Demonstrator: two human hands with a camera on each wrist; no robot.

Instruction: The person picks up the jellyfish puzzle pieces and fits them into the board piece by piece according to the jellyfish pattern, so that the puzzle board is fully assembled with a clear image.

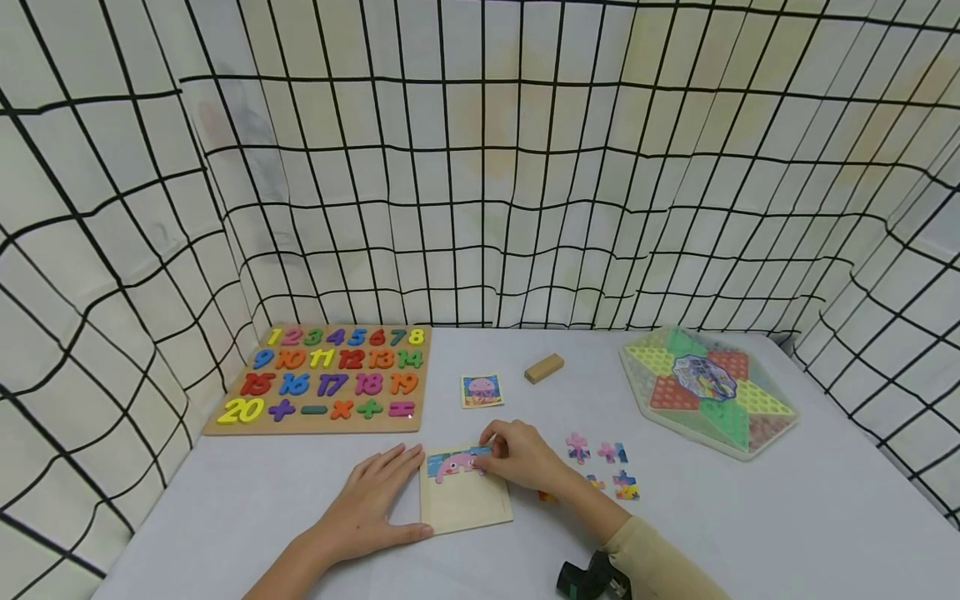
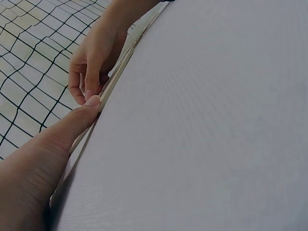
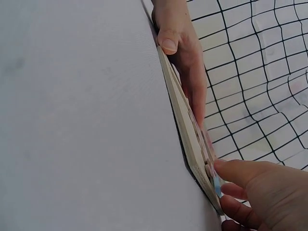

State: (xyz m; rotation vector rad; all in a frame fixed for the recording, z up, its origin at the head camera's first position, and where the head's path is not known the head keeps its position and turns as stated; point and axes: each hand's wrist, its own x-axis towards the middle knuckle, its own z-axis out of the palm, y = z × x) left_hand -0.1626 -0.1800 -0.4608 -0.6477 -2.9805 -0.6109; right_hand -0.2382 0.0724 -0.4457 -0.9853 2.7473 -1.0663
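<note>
From my end I see a white table (image 1: 225, 500). At its far left I make out a wooden number board (image 1: 337, 425), with a small picture card (image 1: 482, 391) to its right and a wooden block (image 1: 543, 368) just beyond. A six-coloured-section game board (image 1: 708, 392) lies at the far right. Nearer me, a square puzzle board (image 1: 468, 506) lies at the middle, and loose puzzle pieces (image 1: 626, 485) are scattered to its right, some partly hidden.
</note>
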